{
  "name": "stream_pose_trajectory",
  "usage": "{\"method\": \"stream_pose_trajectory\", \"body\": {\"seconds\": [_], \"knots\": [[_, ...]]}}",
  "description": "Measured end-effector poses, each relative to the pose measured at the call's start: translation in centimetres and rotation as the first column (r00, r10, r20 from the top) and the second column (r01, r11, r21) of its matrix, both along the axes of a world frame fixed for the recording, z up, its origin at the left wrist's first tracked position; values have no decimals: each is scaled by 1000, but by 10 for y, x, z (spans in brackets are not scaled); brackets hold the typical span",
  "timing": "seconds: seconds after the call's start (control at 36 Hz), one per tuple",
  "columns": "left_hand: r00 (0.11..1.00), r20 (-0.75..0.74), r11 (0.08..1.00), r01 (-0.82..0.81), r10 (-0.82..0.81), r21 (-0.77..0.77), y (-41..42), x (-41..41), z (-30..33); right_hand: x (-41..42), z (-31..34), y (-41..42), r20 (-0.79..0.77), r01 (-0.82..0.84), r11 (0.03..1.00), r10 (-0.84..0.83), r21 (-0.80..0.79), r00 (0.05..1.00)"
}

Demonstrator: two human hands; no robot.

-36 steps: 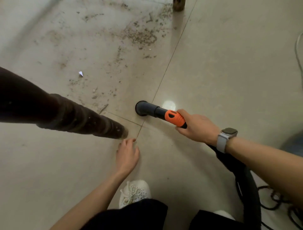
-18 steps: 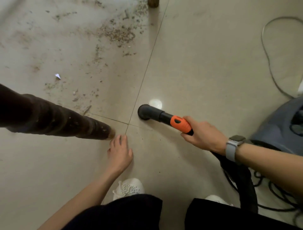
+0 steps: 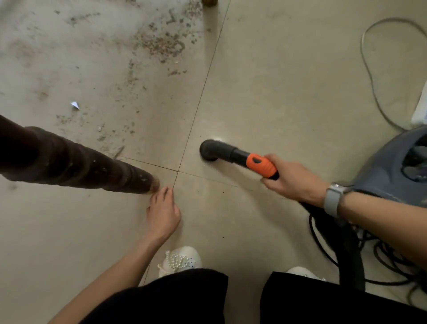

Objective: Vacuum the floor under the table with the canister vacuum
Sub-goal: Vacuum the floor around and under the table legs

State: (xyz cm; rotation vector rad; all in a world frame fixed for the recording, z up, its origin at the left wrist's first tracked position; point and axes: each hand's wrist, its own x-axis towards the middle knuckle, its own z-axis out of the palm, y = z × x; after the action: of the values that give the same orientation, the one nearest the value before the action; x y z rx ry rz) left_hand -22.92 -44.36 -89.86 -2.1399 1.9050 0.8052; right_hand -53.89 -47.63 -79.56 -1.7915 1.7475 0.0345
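Head view: black vacuum nozzle, an elbow-shaped end piece, mouth down on the tile floor, just right of the vertical grout line and just above the cross joint. Short black tube runs from it to an orange grip. Right hand wraps that grip from behind, fingers curled round it, thumb on top; grey smartwatch on the wrist. Black hose drops from under the right wrist toward the bottom of frame. Grey canister vacuum sits at the right edge, touching frame border, partly behind the right forearm. Black cable loops lie on the floor below the canister; a thin grey cord curves across the upper right tile.

Left hand rests flat on the floor, fingers straight and together, holding nothing, fingertips just beside the foot of a dark turned table leg that slants in from the left edge. Second table leg foot barely visible at top edge.

Dirt and crumbs are scattered on the upper left tile, well apart from the nozzle; small white paper scrap among them. A few dark specks near the nozzle. White shoe with beads below the left hand, black trousers at bottom.
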Motion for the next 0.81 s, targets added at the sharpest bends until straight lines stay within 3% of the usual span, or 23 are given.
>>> {"method": "stream_pose_trajectory", "body": {"seconds": [0.19,0.28,0.42,0.5,0.67,0.81], "knots": [[998,-28,998,-53,53,-28,0,-1,-5,27,-1,61,78,-273,948,264,165,961],[996,-59,997,-70,68,-38,0,-1,-7,7,-1,52,26,-220,967,218,128,976],[997,-59,997,-59,56,-40,-1,0,-8,-22,2,19,-77,29,999,-31,-19,997],[998,-53,999,-40,38,-33,-3,2,-7,-11,3,29,-36,5,1000,-4,23,999],[996,-55,996,-71,68,-53,-3,7,-8,14,4,70,101,-221,949,202,225,974],[999,-36,999,-9,7,-54,0,-4,-4,-16,5,61,3,-59,985,60,161,998]]}}
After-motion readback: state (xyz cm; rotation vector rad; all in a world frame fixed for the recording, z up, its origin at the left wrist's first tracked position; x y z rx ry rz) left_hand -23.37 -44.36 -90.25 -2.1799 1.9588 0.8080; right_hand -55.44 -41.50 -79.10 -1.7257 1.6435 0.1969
